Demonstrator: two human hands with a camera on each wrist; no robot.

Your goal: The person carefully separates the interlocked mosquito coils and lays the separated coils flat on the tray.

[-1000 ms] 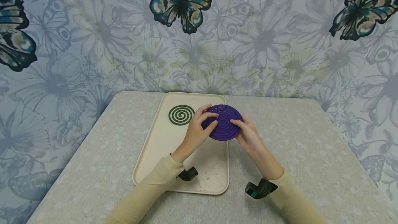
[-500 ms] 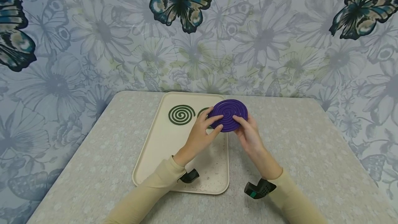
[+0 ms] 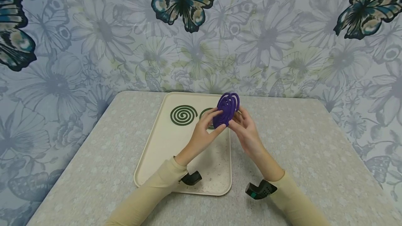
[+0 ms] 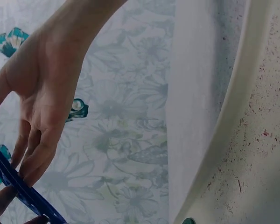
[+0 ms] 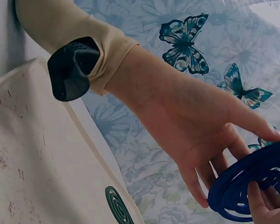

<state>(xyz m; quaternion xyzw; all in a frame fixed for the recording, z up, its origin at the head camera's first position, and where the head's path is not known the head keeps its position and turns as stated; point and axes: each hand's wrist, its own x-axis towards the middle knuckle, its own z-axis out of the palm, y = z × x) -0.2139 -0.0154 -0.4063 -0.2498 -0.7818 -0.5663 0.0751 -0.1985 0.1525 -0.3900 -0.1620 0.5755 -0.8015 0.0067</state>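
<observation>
Both hands hold a purple mosquito coil (image 3: 225,109) in the air over the tray's far right corner. It is tilted nearly upright, and its loops stand apart in two layers at the top. My left hand (image 3: 201,133) pinches its left side, fingers on the face and thumb at the lower edge. On the right side my right hand (image 3: 248,130) grips it, thumb in front, other fingers partly hidden behind. The coil (image 4: 25,193) shows edge-on in the left wrist view. In the right wrist view, fingers of both hands meet on the coil (image 5: 228,191).
A cream tray (image 3: 163,159) lies on the pale patterned table (image 3: 301,156), with reddish crumbs near its front right. On it rests a green coil (image 3: 183,115); a second green coil (image 3: 202,112) is partly hidden behind my left hand. A butterfly-print backdrop (image 3: 201,58) rises behind.
The purple coil has risen a little and turned from facing the head camera to nearly edge-on, its layers parting at the top. The second green coil has come partly into sight.
</observation>
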